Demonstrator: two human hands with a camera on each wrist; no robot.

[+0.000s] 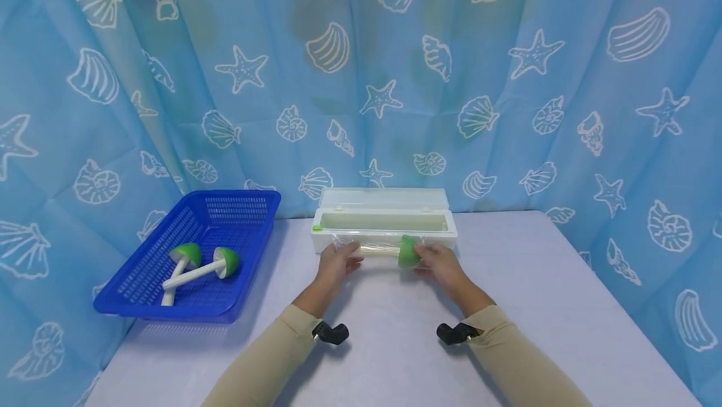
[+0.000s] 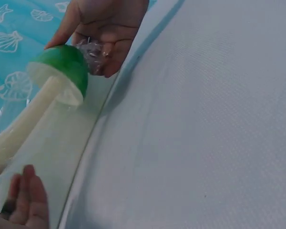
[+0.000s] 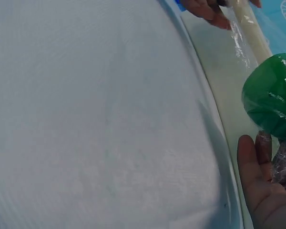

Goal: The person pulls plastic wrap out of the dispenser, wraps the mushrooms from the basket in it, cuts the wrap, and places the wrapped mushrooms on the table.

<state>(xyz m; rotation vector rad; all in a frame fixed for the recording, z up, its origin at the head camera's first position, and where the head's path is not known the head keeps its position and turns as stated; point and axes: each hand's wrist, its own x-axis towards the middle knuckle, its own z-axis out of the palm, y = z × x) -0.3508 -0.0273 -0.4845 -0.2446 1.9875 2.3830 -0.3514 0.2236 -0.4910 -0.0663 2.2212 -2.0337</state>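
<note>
Both hands hold a toy mushroom with a green cap (image 1: 408,253) and a pale stem (image 1: 379,250), level and wrapped in clear cling film. My left hand (image 1: 335,264) grips the stem end, thumb on top and fingers beneath. My right hand (image 1: 442,264) holds the cap end; in the left wrist view its thumb lies against the cap, with bunched film (image 2: 93,55) by its fingers. Directly behind is a long white cling film box (image 1: 323,243), its lid (image 1: 383,198) raised and a small green slider (image 1: 317,227) at its left end. The mushroom overlaps the box's front.
At the left stands a blue plastic basket (image 1: 169,313) holding two more green-capped mushrooms (image 1: 227,261), their stems crossed. A pale cloth (image 1: 395,357) covers the table. A blue shell-patterned curtain (image 1: 361,143) hangs close behind and along both sides.
</note>
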